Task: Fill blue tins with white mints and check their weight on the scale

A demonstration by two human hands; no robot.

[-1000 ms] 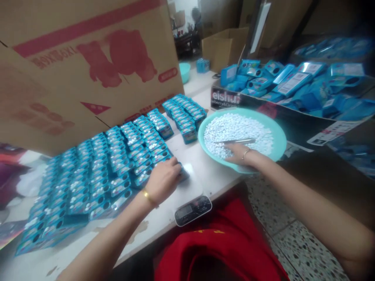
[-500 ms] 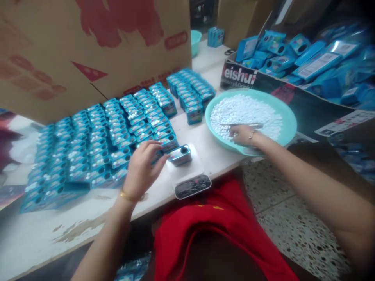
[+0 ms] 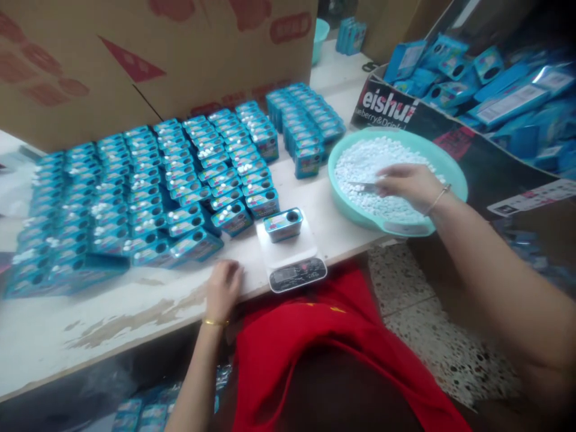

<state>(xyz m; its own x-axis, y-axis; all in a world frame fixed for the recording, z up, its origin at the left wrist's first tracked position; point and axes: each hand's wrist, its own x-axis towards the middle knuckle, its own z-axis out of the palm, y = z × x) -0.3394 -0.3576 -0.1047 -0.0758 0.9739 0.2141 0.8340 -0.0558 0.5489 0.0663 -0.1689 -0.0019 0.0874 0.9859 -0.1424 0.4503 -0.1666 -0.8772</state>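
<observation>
On the white kitchen scale [image 3: 297, 273] stands one small blue box [image 3: 283, 225], its dark round hole facing up. My left hand [image 3: 224, 288] lies at the table's front edge, left of the scale, fingers curled in and nothing visible in them. Over the turquoise bowl [image 3: 456, 186], my right hand [image 3: 407, 185] grips what looks like a metal spoon [image 3: 362, 187]. Its tip is among the small white tablets [image 3: 382, 153] that fill the bowl; part of the handle is hidden by the fingers.
Rows of blue boxes [image 3: 148, 174], some with white tablets on top, cover the left of the table [image 3: 148, 306]. A large cardboard carton [image 3: 202, 54] stands behind. At right, a black carton [image 3: 432, 132] is heaped with blue packs [image 3: 499, 90].
My left hand has left the box on the scale and moved down to the table edge. My right hand has lifted slightly with the spoon. The view has shifted a little.
</observation>
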